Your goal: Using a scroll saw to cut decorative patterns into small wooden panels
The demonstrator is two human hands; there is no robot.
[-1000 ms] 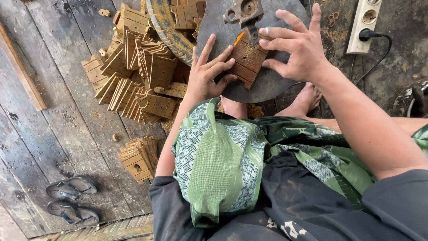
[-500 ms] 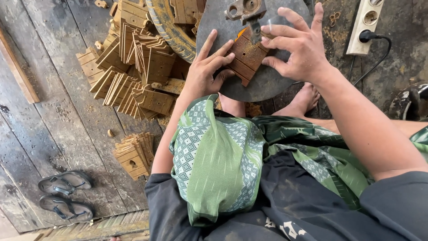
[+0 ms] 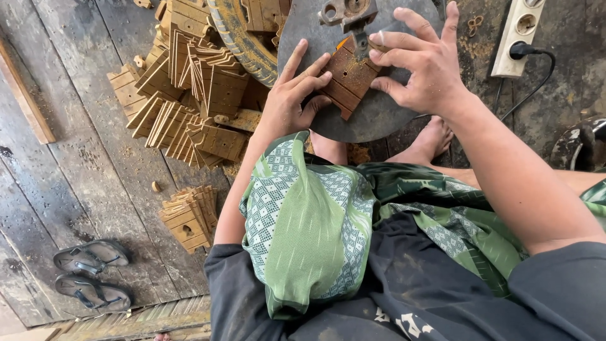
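A flat brown wooden piece (image 3: 348, 79) with grooves and small holes lies on a round grey metal table (image 3: 379, 117) under a drill bit and its metal head (image 3: 350, 14). My left hand (image 3: 291, 101) presses its fingers on the piece's left edge. My right hand (image 3: 421, 60) holds the piece's upper right side, fingers spread beside the bit. An orange mark shows on the piece near the bit.
A heap of similar wooden pieces (image 3: 189, 95) lies on the plank floor at left, with a smaller stack (image 3: 190, 218) nearer me. A tyre-like ring (image 3: 243, 38) sits behind. Sandals (image 3: 91, 275) lie at lower left. A white power strip (image 3: 519, 35) with a black plug is at upper right.
The view has shifted a little. Both hands stay on the wooden piece, which has slid slightly under the bit.
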